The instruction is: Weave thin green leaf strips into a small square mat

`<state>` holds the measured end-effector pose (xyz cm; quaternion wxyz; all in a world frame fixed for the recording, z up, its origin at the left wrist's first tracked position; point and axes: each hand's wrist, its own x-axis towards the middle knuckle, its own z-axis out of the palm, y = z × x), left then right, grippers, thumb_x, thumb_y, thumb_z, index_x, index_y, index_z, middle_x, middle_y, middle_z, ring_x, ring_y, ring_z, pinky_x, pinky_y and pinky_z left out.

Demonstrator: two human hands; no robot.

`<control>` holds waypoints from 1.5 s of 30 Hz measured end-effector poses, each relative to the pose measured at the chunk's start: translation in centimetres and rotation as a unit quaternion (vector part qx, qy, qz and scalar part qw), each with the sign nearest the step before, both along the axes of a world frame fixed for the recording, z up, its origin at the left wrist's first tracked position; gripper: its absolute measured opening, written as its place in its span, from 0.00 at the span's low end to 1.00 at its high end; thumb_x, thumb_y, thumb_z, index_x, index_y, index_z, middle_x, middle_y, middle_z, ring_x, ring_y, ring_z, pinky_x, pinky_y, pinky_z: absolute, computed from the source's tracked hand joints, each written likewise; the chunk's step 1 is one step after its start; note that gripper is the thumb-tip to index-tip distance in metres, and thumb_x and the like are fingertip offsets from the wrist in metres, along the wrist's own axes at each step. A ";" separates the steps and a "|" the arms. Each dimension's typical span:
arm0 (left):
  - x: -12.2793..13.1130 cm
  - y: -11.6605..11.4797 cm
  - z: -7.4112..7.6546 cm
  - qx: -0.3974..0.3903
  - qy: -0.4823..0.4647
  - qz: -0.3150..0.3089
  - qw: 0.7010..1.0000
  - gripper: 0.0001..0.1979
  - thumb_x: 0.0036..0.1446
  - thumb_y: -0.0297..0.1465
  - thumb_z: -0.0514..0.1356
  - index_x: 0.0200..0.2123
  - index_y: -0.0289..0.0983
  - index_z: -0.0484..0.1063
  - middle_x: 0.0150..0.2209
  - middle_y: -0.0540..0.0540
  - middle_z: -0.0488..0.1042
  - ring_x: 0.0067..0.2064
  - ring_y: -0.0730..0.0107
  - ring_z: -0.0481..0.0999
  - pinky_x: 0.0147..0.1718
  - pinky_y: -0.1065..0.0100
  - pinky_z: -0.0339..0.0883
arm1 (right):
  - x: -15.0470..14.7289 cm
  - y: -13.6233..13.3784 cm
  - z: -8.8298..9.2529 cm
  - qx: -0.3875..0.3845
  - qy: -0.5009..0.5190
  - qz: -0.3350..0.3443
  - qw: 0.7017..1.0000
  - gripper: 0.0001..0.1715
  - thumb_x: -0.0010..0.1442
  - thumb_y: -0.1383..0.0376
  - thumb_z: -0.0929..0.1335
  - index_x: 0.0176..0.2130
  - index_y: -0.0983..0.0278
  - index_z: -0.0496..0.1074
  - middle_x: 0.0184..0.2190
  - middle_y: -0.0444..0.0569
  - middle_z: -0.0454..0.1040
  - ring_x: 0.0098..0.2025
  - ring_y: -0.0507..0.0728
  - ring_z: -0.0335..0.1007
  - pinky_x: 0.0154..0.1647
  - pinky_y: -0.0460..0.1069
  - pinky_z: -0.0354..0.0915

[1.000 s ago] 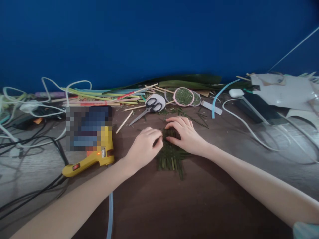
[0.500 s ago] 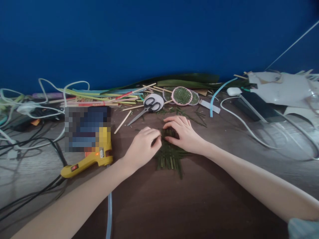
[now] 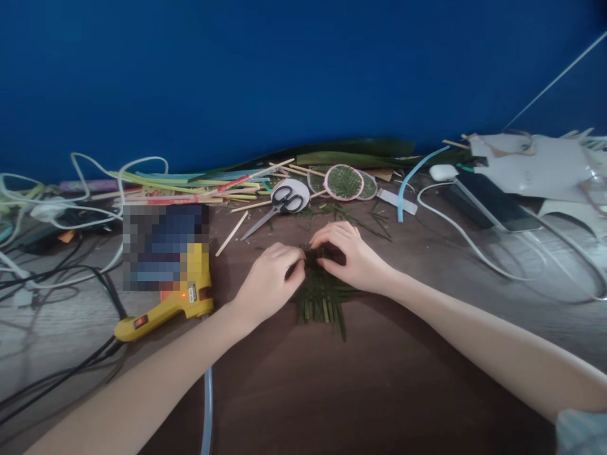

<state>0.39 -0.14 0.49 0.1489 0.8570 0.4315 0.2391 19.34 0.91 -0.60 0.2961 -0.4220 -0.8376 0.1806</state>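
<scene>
Meeting over a dark-green mat of flat, leaf-like strips (image 3: 318, 309), my two hands sit on either side of it: my left hand (image 3: 270, 281) at its left edge, my right hand (image 3: 348, 256) over its far right part. My left thumb and forefinger are drawn close together; whether they pinch a strip I can't make out. My right fingers curve over the mat, parted from the thumb. Neither hand is clearly nearer. The mat lies on the brown wooden desk (image 3: 370, 379), its lengthwise strips running towards me, with crosswise ends jutting right. Beyond the mat, the nearest thing to a container is a round, pink-rimmed frame (image 3: 344, 182) filled with green bits; left of that, black-handled steel scissors (image 3: 262, 221) overlap a round white disc (image 3: 300, 192).
</scene>
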 end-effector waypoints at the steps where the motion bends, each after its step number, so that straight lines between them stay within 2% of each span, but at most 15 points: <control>1: 0.0 0.0 0.0 0.000 -0.001 -0.001 1.000 0.08 0.55 0.24 0.51 0.30 0.35 0.69 0.31 0.47 0.74 0.35 0.67 0.71 0.36 0.66 0.65 | 0.0 0.0 0.0 0.002 -0.001 0.007 1.000 0.10 0.52 0.70 0.64 0.37 0.61 0.65 0.41 0.49 0.71 0.48 0.59 0.60 0.49 0.57 0.54; 5: -0.1 0.0 0.0 0.001 -0.006 -0.003 1.000 0.08 0.55 0.24 0.51 0.30 0.35 0.70 0.32 0.47 0.74 0.36 0.67 0.71 0.37 0.66 0.65 | 0.0 -0.1 0.0 0.005 0.005 0.032 0.999 0.12 0.52 0.70 0.64 0.39 0.61 0.66 0.43 0.49 0.72 0.50 0.59 0.61 0.50 0.57 0.54; 11: 0.0 0.0 0.2 -0.003 -0.005 -0.008 1.000 0.08 0.55 0.24 0.51 0.31 0.35 0.70 0.31 0.47 0.74 0.36 0.67 0.70 0.36 0.66 0.65 | 0.1 -0.3 0.2 -0.011 0.014 0.029 0.999 0.13 0.53 0.70 0.64 0.40 0.61 0.66 0.42 0.49 0.72 0.51 0.57 0.61 0.52 0.56 0.55; 18: -0.1 0.1 0.2 -0.012 0.009 0.001 1.000 0.09 0.56 0.25 0.50 0.31 0.35 0.70 0.31 0.46 0.74 0.35 0.67 0.71 0.35 0.66 0.65 | 0.1 -0.3 0.5 -0.022 0.054 0.004 0.998 0.11 0.54 0.73 0.62 0.37 0.61 0.67 0.36 0.46 0.72 0.42 0.55 0.65 0.44 0.52 0.62; 25: 0.1 0.0 0.2 -0.001 -0.001 0.003 1.000 0.09 0.55 0.25 0.50 0.31 0.36 0.70 0.31 0.47 0.74 0.36 0.67 0.71 0.36 0.65 0.65 | -0.3 0.0 0.3 -0.007 0.021 -0.013 1.000 0.09 0.55 0.73 0.63 0.35 0.61 0.66 0.35 0.46 0.72 0.40 0.56 0.64 0.43 0.52 0.61; 34: 0.1 0.2 0.2 0.008 0.018 0.007 1.000 0.09 0.55 0.25 0.50 0.29 0.36 0.69 0.30 0.47 0.73 0.34 0.67 0.71 0.35 0.66 0.65 | -0.4 0.2 0.1 0.050 -0.033 -0.002 0.998 0.09 0.57 0.73 0.60 0.34 0.62 0.66 0.34 0.48 0.72 0.38 0.56 0.62 0.41 0.52 0.58; 38: 0.0 0.2 0.1 0.005 0.020 0.009 1.000 0.09 0.56 0.26 0.50 0.30 0.36 0.69 0.30 0.47 0.73 0.35 0.67 0.71 0.35 0.66 0.65 | -0.4 0.0 0.2 0.054 -0.007 0.004 0.998 0.09 0.58 0.73 0.59 0.34 0.62 0.66 0.33 0.48 0.72 0.38 0.56 0.62 0.42 0.52 0.59; 45: -0.1 0.2 0.2 -0.011 0.015 0.011 1.000 0.10 0.56 0.27 0.49 0.31 0.36 0.69 0.31 0.46 0.73 0.35 0.66 0.71 0.35 0.66 0.65 | 0.0 -0.3 0.2 0.009 0.061 0.028 0.998 0.10 0.56 0.74 0.60 0.37 0.62 0.63 0.34 0.47 0.69 0.38 0.54 0.64 0.41 0.50 0.62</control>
